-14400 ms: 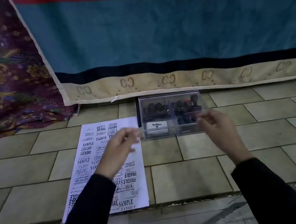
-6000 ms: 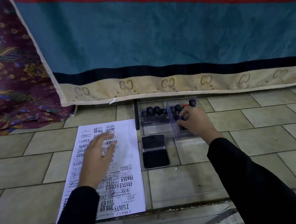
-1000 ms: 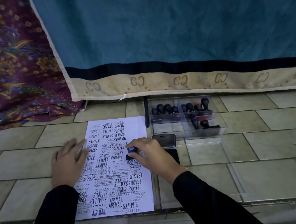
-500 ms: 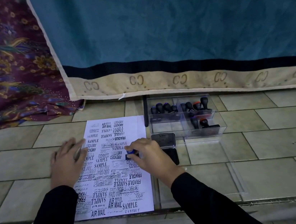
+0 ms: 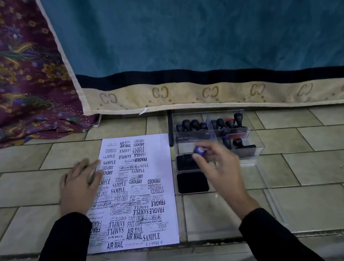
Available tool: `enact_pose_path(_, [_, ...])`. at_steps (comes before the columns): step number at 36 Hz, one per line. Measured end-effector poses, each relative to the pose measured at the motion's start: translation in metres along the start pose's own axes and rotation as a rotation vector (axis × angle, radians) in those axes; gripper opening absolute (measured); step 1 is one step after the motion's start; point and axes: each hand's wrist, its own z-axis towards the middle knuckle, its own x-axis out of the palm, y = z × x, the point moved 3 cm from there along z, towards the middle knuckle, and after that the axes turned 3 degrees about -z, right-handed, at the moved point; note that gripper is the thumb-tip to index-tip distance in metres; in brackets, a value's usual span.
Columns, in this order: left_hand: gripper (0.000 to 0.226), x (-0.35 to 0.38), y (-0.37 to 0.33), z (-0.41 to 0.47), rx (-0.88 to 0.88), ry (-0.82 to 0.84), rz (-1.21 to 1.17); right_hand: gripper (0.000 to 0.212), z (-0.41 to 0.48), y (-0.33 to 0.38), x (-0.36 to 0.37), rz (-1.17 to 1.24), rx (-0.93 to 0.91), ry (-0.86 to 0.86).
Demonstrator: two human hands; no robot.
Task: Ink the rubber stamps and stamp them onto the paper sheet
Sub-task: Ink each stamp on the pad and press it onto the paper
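The paper sheet [image 5: 139, 189], crowded with prints, is lying on the tiled floor [image 5: 305, 189], with the clear stamp box [image 5: 247, 150] sitting just right of its far corner. The left hand [image 5: 80, 186] is lying flat across the sheet's left edge. Right of the sheet, the right hand's [image 5: 219, 167] grip is pinching a blue-topped stamp [image 5: 199, 150] over the open ink pad [image 5: 192, 182]. A tilted press there would be inking it unevenly, and the crowded sheet is inviting overlapped prints.

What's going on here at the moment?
A person is stamping on a tiled surface. The left hand rests flat on the left edge of the paper sheet, which is already crowded with prints. The right hand pinches a blue-topped stamp by the open ink pad, beside the clear box of other stamps.
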Motion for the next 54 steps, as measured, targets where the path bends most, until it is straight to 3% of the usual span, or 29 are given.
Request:
enact_pose_path(8, [0.06,0.001,0.001,0.001,0.0,-0.002,0.014,0.022,-0.032,-0.044,-0.045,-0.205,-0.039,-0.1])
enact_pose_path(10, [0.059,0.001,0.001,0.001,0.002,0.0,0.017,0.011,-0.039,-0.048,-0.046,-0.245,-0.05,-0.066])
enact_pose_path(13, [0.058,0.001,0.001,0.001,-0.001,0.0,0.017,0.02,-0.046,-0.05,-0.042,-0.35,-0.058,0.012])
enact_pose_path(17, [0.06,0.0,0.0,0.001,0.008,-0.012,0.01,0.017,-0.049,-0.05,-0.036,-0.42,-0.063,0.128])
enact_pose_path(31, [0.063,0.0,0.0,0.001,0.009,-0.015,0.0,0.023,-0.047,-0.057,-0.024,-0.468,-0.079,0.33])
enact_pose_path(34, [0.061,0.0,-0.001,0.001,0.012,-0.017,0.008,0.02,-0.042,-0.053,-0.027,-0.462,-0.064,0.287])
enact_pose_path(37, [0.061,0.0,0.0,0.002,0.015,-0.016,0.01,0.008,-0.027,-0.049,-0.033,-0.44,-0.044,0.102])
enact_pose_path(42, [0.059,0.001,0.002,0.002,0.021,-0.013,0.021,0.014,0.029,-0.059,-0.04,-0.605,0.051,-0.039])
enact_pose_path(49, [0.059,0.0,-0.001,0.001,0.019,-0.031,-0.006,0.017,0.08,-0.087,-0.031,-0.964,0.338,0.247])
enact_pose_path(54, [0.058,0.0,0.0,0.001,0.026,-0.035,-0.011,0.016,0.087,-0.091,-0.026,-1.071,0.407,0.289])
